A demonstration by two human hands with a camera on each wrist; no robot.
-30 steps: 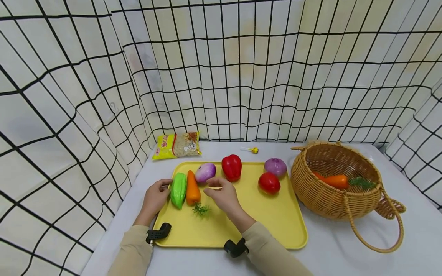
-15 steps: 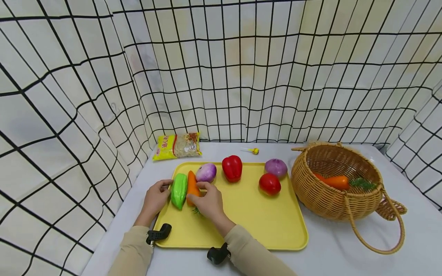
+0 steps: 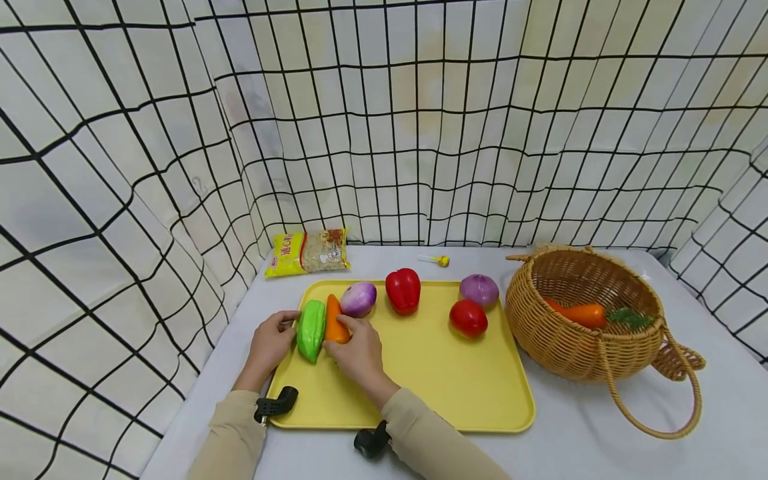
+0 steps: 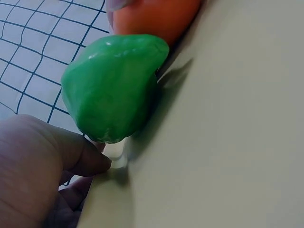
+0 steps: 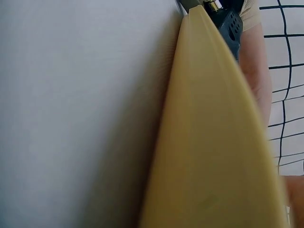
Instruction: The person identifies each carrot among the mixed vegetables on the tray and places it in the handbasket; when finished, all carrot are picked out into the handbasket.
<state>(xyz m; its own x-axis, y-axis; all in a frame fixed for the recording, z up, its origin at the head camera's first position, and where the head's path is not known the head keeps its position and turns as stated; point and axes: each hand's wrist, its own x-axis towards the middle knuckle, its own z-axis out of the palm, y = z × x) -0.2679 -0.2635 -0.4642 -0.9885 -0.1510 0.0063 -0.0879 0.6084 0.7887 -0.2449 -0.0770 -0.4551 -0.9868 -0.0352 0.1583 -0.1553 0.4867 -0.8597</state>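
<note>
My right hand (image 3: 360, 353) pinches an orange carrot (image 3: 333, 313) at the left part of a yellow tray (image 3: 444, 380). The thumb and forefinger are at its thick end, and the hand hides the leafy top. Close along the carrot's left side lies a shiny green ridged vegetable (image 3: 311, 331), which also fills the left wrist view (image 4: 111, 90). At the tray's left rim, my left hand (image 3: 270, 343) stays beside that vegetable, fingers loosely bent and holding nothing visible. The right wrist view shows mostly the tray's edge (image 5: 209, 118); the right fingers are out of sight there.
On the tray are a purple onion (image 3: 358, 299), a red bell pepper (image 3: 403, 291), a tomato (image 3: 468, 318) and another onion (image 3: 479, 290). A wicker basket (image 3: 558, 353) with carrots stands right. Behind are a yellow food bag (image 3: 307, 253) and a lollipop (image 3: 443, 261); black netting (image 3: 420, 120) surrounds the table.
My right hand has moved left and down onto the carrot and taken hold of its thick end; the green leaves are now covered. My left hand has stayed in place.
</note>
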